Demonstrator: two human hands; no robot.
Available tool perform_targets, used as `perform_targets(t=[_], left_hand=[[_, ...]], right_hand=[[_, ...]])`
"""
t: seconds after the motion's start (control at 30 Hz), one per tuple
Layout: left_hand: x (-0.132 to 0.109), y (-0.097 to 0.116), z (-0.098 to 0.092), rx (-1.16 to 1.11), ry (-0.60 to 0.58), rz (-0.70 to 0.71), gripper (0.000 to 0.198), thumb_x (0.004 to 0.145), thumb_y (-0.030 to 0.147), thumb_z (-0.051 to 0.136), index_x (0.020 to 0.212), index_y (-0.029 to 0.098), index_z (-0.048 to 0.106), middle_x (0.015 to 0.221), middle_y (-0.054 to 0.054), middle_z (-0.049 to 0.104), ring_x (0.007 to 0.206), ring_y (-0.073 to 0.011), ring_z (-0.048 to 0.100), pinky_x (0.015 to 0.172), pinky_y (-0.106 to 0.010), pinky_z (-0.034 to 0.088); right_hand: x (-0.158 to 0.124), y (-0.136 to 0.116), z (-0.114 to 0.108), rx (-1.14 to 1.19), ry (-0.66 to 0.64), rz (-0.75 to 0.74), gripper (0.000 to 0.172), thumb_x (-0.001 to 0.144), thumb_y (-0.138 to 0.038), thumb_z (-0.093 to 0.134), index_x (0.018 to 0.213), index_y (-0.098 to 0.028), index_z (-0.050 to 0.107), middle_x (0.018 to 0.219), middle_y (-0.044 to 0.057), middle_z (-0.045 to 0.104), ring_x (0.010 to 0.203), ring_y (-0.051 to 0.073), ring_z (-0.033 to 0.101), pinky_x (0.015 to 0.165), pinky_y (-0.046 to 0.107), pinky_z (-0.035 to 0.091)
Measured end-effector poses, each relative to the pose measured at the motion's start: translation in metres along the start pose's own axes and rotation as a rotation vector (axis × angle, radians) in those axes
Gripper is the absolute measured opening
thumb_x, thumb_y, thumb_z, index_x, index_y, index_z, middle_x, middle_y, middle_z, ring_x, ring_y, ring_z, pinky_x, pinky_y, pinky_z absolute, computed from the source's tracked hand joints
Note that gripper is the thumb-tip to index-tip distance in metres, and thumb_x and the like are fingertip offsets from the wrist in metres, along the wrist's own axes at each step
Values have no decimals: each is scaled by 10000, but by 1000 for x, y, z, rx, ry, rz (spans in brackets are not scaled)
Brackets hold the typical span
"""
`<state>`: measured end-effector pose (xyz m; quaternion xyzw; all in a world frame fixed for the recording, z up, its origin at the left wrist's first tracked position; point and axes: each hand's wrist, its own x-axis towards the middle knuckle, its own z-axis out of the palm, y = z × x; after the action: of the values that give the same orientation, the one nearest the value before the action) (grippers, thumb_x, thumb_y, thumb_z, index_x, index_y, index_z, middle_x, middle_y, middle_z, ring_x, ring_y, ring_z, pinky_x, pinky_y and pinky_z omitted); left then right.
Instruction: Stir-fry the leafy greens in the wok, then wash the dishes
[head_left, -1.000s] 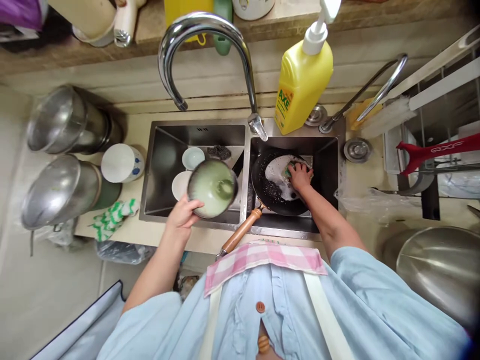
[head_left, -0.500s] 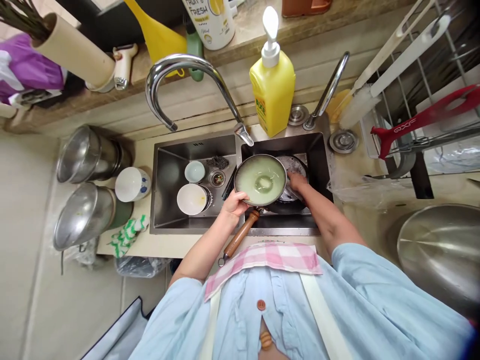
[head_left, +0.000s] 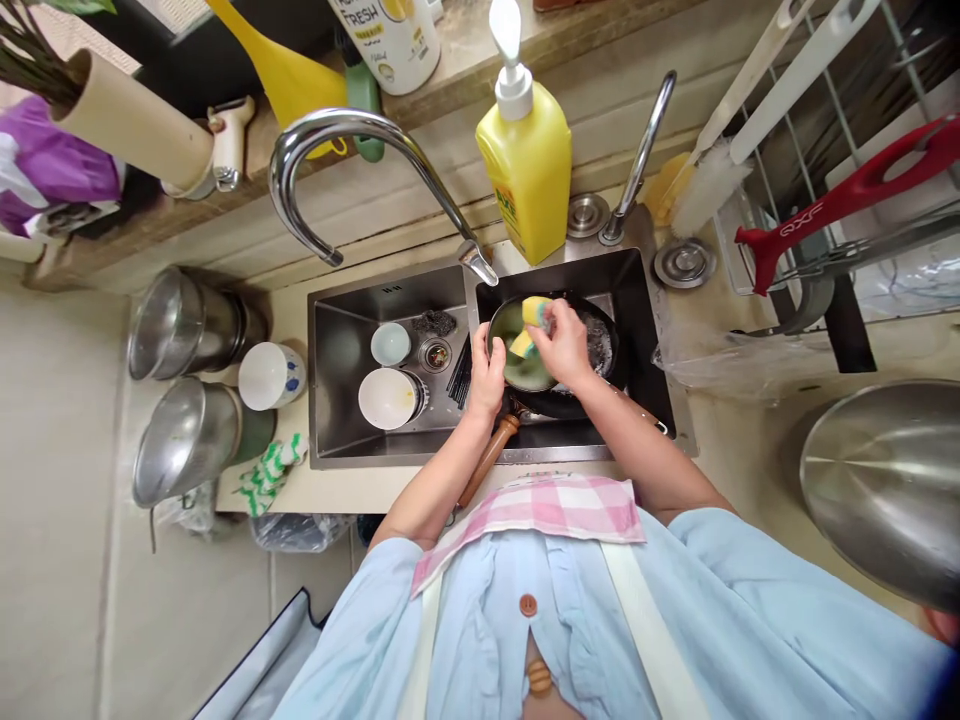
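Observation:
My left hand (head_left: pixel 487 378) grips the near rim of a green-glazed bowl (head_left: pixel 512 368), holding it over the black frying pan (head_left: pixel 600 350) in the right sink basin. My right hand (head_left: pixel 564 345) is closed on a yellow and green sponge (head_left: pixel 535 312) and presses it into the bowl. The pan's wooden handle (head_left: pixel 487 460) sticks out toward me over the sink's front edge.
The left basin (head_left: pixel 337 400) holds two white bowls (head_left: pixel 386 397) and a steel scourer (head_left: pixel 433 322). A curved tap (head_left: pixel 330 140) arches above. A yellow soap bottle (head_left: pixel 525 170) stands behind the sink. Steel pots (head_left: pixel 187 440) and a cup sit left; a dish rack (head_left: pixel 862 220) is right.
My left hand carried the bowl from the left basin to over the pan. My right hand lifted the sponge off the pan and into the bowl.

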<state>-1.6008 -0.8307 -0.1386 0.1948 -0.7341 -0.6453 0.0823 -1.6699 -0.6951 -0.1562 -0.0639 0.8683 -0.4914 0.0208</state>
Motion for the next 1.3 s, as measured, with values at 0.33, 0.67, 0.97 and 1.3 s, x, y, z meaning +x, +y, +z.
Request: perform_targets(t=[0.33,0.67,0.97,1.3], left_hand=[[8,-17,1,-28,-69,-69,530,974,622,434,1387,299,508,1397,-58,584,1359,-223,515,1160,-373,385],[31,-2,-15,96,-132,60,582,957,669,420,1345,260,562,1418,-75,576,1397,-236,474,1190,-381,336],[23,2,-13,170,-104,42,672,900,744,452,1294,210,564,1406,-120,578,1378,-253,482,1179,-384,348],[7,-9,-3,10,29,-193,658,884,731,507,1331,248,495,1319,-100,603,1169,-241,627,932,-354,554]], right_hand=[[-5,-14,27,184,-460,-38,124,878,-294,484,950,-194,492,921,37,594,821,176,532,792,313,445],[-2,-24,-8,-181,-865,-364,170,833,-213,532,951,-158,642,938,65,617,815,180,525,757,296,390],[-3,-31,6,-804,-461,-289,381,1008,-195,356,1100,-199,725,1251,162,560,1162,325,437,898,459,331],[17,-2,-9,-621,-10,129,344,993,-230,411,1264,-206,620,1272,181,489,1124,320,457,853,407,407]])
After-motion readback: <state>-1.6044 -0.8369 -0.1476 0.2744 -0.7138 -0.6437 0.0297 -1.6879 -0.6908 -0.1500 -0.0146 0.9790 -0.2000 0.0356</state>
